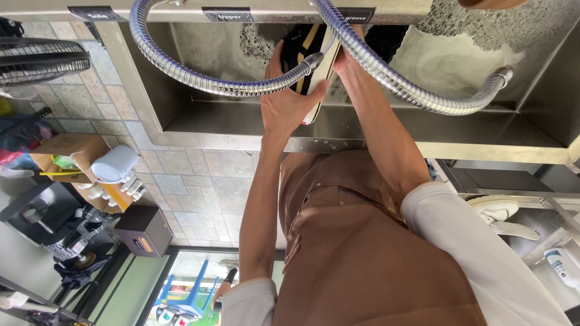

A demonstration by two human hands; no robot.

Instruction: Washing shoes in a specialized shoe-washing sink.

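A dark shoe (pixel 300 45) with tan stripes and a pale sole is held on edge inside a steel sink (pixel 241 124). My left hand (pixel 289 101) wraps around the sole side from below, thumb against the sole. My right hand (pixel 344 57) is at the shoe's right side, largely hidden by a flexible metal hose (pixel 199 78) whose nozzle ends right at the shoe. A second metal hose (pixel 423 96) curves across my right forearm to a nozzle at the far right. Both hands appear closed on the shoe.
Soapy foam (pixel 459 60) lies in the right part of the basin. A white sneaker (pixel 495 210) and a spray bottle (pixel 559 265) sit on a shelf at right. At left are a fan (pixel 36 60), a cardboard box (pixel 66 151), stacked white cups (pixel 115 163) and a brown box (pixel 145 229).
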